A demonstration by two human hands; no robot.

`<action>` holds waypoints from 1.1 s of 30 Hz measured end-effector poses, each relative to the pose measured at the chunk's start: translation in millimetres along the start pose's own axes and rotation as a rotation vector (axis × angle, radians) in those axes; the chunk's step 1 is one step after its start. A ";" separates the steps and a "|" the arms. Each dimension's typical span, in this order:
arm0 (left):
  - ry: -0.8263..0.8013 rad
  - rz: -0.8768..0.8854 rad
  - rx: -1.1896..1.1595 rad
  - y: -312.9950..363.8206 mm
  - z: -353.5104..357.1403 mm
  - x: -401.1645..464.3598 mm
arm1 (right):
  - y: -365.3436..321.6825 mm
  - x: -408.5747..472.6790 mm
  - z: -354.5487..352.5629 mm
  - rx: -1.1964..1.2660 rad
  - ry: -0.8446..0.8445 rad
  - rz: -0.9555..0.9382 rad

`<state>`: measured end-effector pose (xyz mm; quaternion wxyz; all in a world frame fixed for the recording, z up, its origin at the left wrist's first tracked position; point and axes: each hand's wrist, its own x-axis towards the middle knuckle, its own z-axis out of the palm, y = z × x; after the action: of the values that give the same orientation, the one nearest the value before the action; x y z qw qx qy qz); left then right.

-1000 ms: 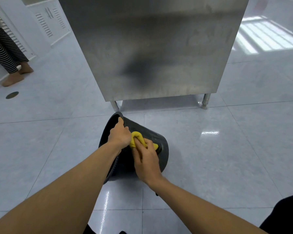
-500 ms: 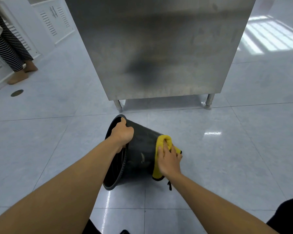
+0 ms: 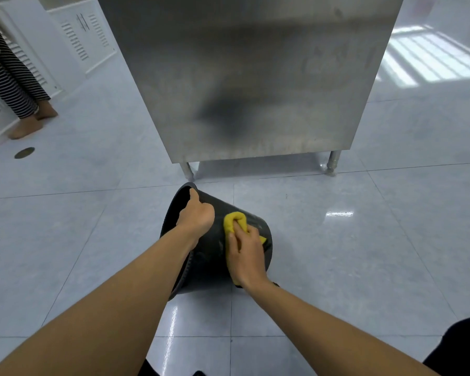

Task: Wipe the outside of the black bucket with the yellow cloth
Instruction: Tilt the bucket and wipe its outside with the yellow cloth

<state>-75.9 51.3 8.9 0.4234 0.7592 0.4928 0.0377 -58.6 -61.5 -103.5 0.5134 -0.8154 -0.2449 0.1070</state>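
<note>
The black bucket (image 3: pixel 209 256) lies tipped on its side on the tiled floor, its mouth facing left and its base to the right. My left hand (image 3: pixel 196 215) grips the upper rim, thumb over the edge. On the bucket's outer wall my right hand (image 3: pixel 244 253) presses the crumpled yellow cloth (image 3: pixel 235 221), which sticks out above my fingers; a small corner shows to the right of the hand. Most of the cloth is hidden under my palm.
A stainless steel cabinet (image 3: pixel 250 77) on short legs stands just beyond the bucket. A person's striped trouser legs and feet (image 3: pixel 25 112) are at the far left by white louvred panels (image 3: pixel 84 36). A round floor drain (image 3: pixel 24 152) lies near them.
My right hand slid the cloth from the bucket's base end back up along the wall toward the rim side. My left hand kept its grip on the rim.
</note>
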 end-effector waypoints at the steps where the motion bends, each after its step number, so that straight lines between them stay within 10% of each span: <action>1: -0.010 0.005 -0.015 0.2 -0.2 1.4 | -12.4 -4.5 1.4 0.042 -0.009 -0.051; 10: -0.029 0.095 0.015 -5.7 -2.0 8.2 | -23.2 -15.3 14.0 0.110 -0.016 -0.224; 20: -0.099 0.115 0.050 -2.5 2.8 8.0 | 63.9 6.8 -15.0 -0.062 0.005 0.424; 28: -0.112 0.141 0.043 -2.4 4.2 6.2 | 15.2 -4.1 0.5 -0.065 0.065 -0.210; 33: -0.167 0.205 0.085 -4.6 4.4 5.8 | 17.1 0.1 -3.4 -0.174 0.017 -0.148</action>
<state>-74.2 53.9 0.9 0.4244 0.8234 0.3766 -0.0035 -52.0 -70.1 -117.2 0.4491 -0.8376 -0.3086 0.0400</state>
